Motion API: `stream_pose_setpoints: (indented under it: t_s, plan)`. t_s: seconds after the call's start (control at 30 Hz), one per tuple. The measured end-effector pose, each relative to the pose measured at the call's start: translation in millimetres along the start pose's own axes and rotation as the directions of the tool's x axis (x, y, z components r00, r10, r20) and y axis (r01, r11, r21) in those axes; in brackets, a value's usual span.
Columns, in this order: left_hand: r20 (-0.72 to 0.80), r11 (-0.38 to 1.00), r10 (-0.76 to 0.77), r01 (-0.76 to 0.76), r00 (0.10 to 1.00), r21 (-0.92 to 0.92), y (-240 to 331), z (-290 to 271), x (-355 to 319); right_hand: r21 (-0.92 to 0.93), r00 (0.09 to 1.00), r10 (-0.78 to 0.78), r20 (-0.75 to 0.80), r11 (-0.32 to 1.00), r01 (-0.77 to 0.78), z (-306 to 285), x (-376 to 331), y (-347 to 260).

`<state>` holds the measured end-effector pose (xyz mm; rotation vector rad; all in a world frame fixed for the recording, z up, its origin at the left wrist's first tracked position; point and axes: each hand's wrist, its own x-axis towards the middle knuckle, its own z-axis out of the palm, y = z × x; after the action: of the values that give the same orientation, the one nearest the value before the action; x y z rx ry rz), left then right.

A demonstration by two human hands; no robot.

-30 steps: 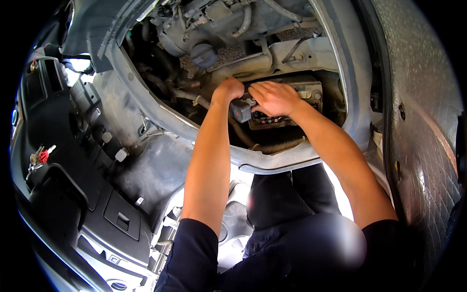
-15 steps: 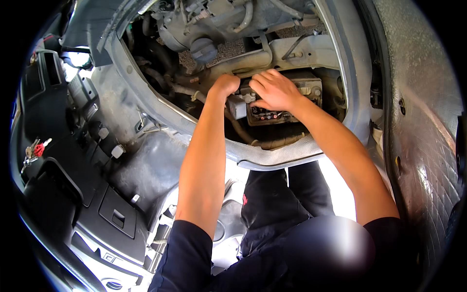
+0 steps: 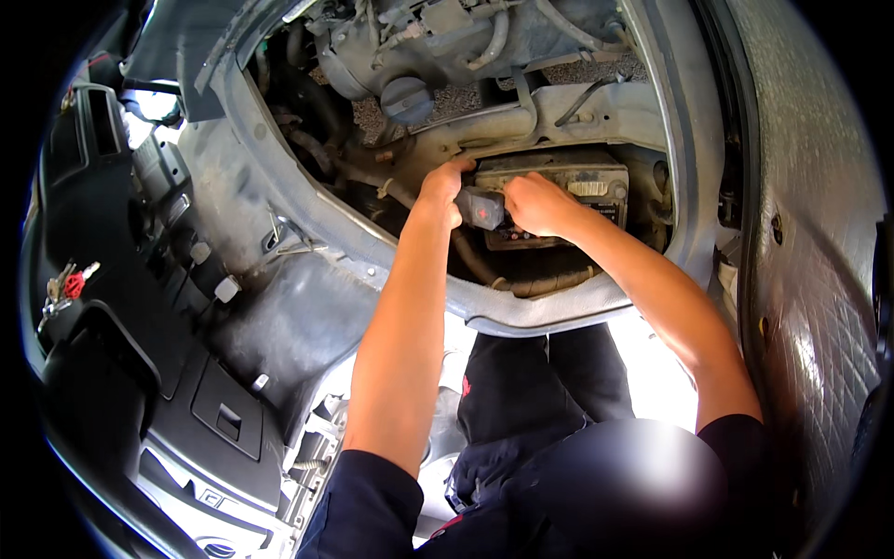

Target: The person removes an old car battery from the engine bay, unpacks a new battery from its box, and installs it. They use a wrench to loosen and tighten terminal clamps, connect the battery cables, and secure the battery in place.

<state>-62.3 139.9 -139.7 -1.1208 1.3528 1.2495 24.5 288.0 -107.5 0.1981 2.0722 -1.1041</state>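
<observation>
In the engine bay sits a dirty car battery [image 3: 610, 191] with a row of small caps along its near side. A dark grey terminal cover [image 3: 482, 209] with a small red mark lies over the battery's left end, its face turned up. My left hand [image 3: 443, 194] is closed at the cover's left end, thumb below and fingers beyond it. My right hand [image 3: 542, 205] is curled at the cover's right edge, over the battery top. Whatever its fingertips grip is hidden behind the knuckles. The terminal under the cover does not show.
Beyond the battery lies the engine with a round dark cap [image 3: 407, 100]. A thick hose [image 3: 475, 256] bends along the near left of the battery. The bay's raised grey rim [image 3: 549, 317] surrounds everything. Pedals [image 3: 226, 289] and keys [image 3: 73, 282] are at the left.
The terminal cover has tipped, and its marked face now shows. My right hand has curled its fingers and drawn slightly nearer. The whole view has shifted a little.
</observation>
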Motion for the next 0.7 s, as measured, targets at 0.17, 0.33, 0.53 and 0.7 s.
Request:
stream_pose_setpoints:
  t_s: [0.17,0.33,0.53,0.7]
  plan:
    - [-0.059,0.998,-0.023,0.02,0.998,-0.062,-4.7,-7.2,17.1,0.0,0.966,0.03,0.256,1.0,-0.031,-20.0,14.7,-14.0]
    - [-0.108,0.995,-0.086,0.079,0.99,-0.068,-0.8,-6.4,25.0,-0.023,0.965,0.088,0.248,0.996,-0.085,-22.9,13.2,-16.4]
    - [-0.04,0.981,-0.012,0.02,0.999,0.194,-0.3,-6.7,14.6,0.174,0.955,0.224,-0.193,0.966,-0.192,30.5,-8.6,-9.0]
    - [-0.018,0.876,0.1,-0.08,0.995,0.476,2.9,-10.8,10.2,0.223,0.966,0.156,-0.208,0.969,-0.108,24.1,-2.9,-3.6]
